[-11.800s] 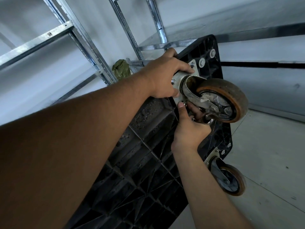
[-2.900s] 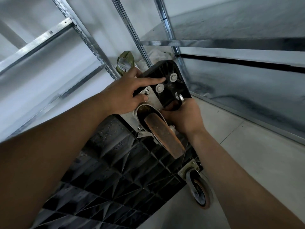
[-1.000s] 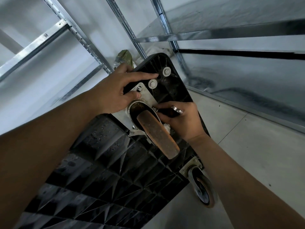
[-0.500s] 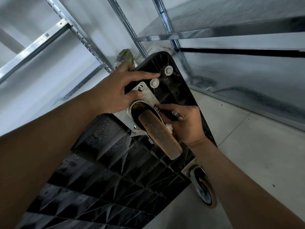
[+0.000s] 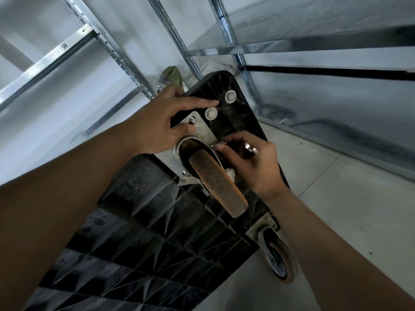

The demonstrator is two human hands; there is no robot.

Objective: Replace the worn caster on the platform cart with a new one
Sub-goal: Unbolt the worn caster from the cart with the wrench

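Pale floor (image 5: 336,209), bare metal shelving (image 5: 125,63) close around. The platform cart (image 5: 157,232) stands tipped up, with the worn caster (image 5: 217,185) on its underside. The left hand (image 5: 157,124) presses, fingers straight, on the mounting plate (image 5: 202,129). The right hand (image 5: 253,162) pinches a bolt (image 5: 219,145) beside the wheel.

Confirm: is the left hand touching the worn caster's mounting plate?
Touching. Head view shows the left hand with its thumb pressed on the mounting plate beside a bolt.
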